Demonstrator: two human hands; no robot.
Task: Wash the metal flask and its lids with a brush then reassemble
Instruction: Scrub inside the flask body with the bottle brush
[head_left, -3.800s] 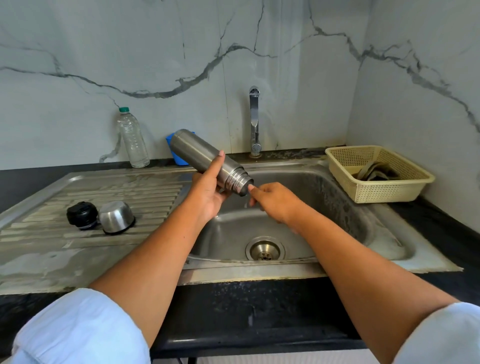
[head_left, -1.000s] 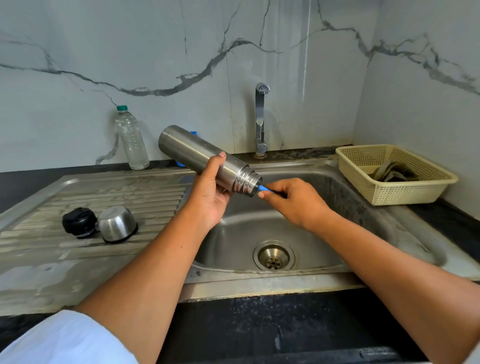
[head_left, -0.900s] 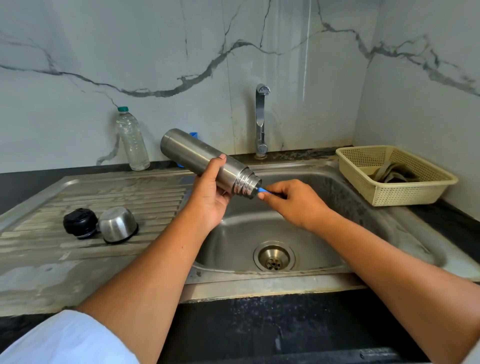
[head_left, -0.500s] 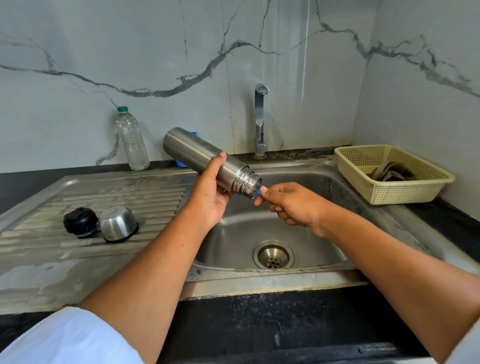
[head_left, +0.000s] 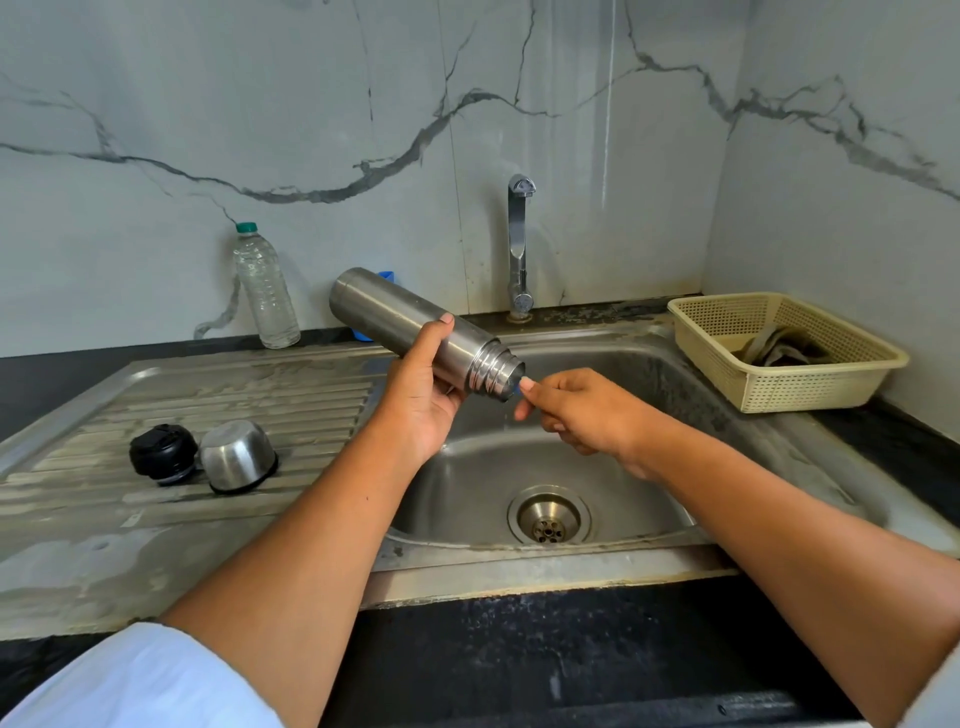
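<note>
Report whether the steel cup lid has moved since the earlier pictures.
No. The steel cup lid sits on the same ribs of the draining board, right beside the black lid.

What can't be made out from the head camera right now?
1. Blue brush: head view, only a sliver shows; the silver metal flask and the right hand hide the rest.
2. Flask's inside: head view, hidden by its own wall.
3. Blue object at the wall: head view, mostly behind the flask.
</note>
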